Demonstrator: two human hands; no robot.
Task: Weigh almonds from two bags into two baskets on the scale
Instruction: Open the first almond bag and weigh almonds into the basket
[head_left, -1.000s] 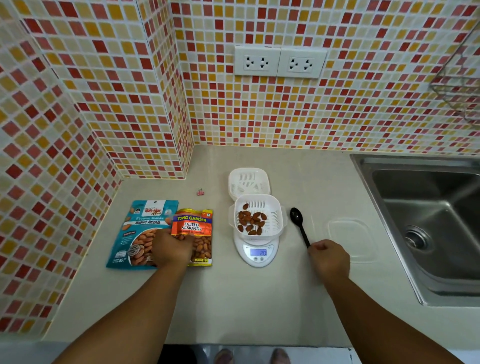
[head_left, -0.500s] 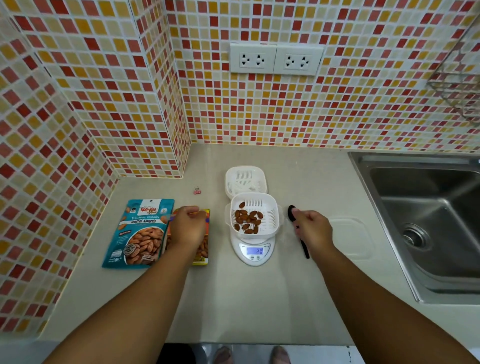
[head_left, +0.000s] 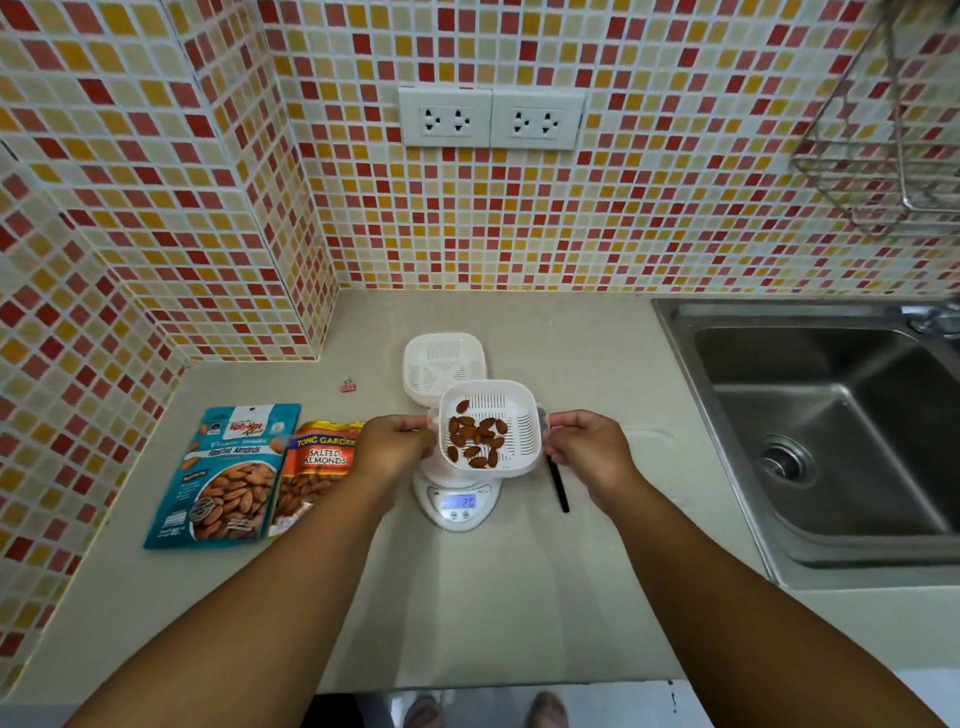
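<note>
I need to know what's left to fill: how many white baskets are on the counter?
2. One basket with almonds is held by the left hand and right hand over the scale. The empty basket sits just behind it.

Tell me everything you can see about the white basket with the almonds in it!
The basket with almonds is white, squarish with rounded corners, and looks like plastic, with slots in its bottom and sides. About a dozen brown almonds lie loose inside. The left hand and right hand grip its opposite side tabs, holding it tilted a little over the scale. Whether it touches the scale is unclear. Behind it sits an empty matching basket.
</note>
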